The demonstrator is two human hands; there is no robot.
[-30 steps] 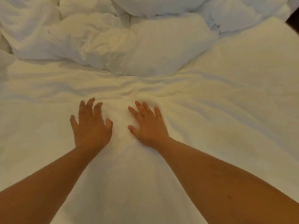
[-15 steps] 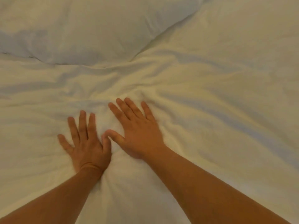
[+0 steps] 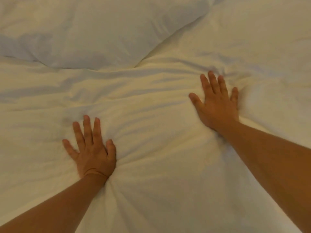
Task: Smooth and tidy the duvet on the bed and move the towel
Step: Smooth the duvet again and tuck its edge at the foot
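A white duvet (image 3: 151, 118) fills almost the whole view, creased with long horizontal folds across its middle. My left hand (image 3: 91, 148) lies flat on it at lower left, fingers straight and spread, pressing the fabric down. My right hand (image 3: 217, 103) presses flat on the duvet at centre right, fingers spread, with small wrinkles bunched just beyond its fingertips. Both forearms reach in from the bottom corners. No towel is in view.
A plump white pillow or bunched fold of bedding (image 3: 92, 31) lies across the upper left, its lower edge resting on the duvet. The fabric to the upper right (image 3: 260, 34) is smoother.
My hands, side by side a moment ago, have slid apart: the right hand swept far to the right and up, the left hand shifted slightly left. The camera has moved closer to the bed.
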